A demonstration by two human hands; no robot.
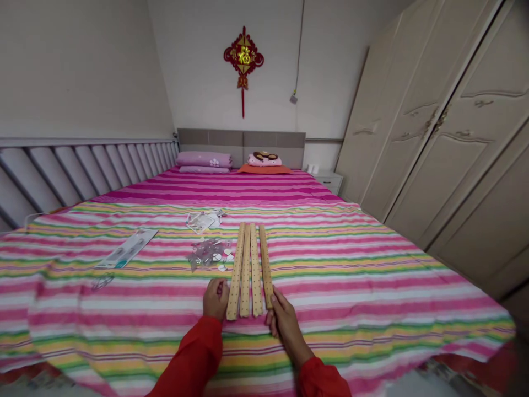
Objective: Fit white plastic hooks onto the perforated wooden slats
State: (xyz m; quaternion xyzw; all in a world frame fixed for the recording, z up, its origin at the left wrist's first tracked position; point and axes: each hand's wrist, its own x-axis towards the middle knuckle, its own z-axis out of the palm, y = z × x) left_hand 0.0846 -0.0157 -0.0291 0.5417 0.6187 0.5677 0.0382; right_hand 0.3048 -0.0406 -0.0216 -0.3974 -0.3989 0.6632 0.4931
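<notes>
Several long wooden slats (250,268) with rows of small holes lie side by side on a striped bedspread (351,275), running away from me. My left hand (215,299) rests beside their near left end, fingers curled against the outer slat. My right hand (283,320) touches the near end of the rightmost slat, thumb and fingers pressed to its edge. Both arms wear red sleeves.
A heap of small clear plastic parts (209,252) lies left of the slats, a plastic packet (202,220) behind it, and a printed sheet (128,248) further left. Pillows (204,160) sit at the headboard. A wardrobe (446,138) stands on the right.
</notes>
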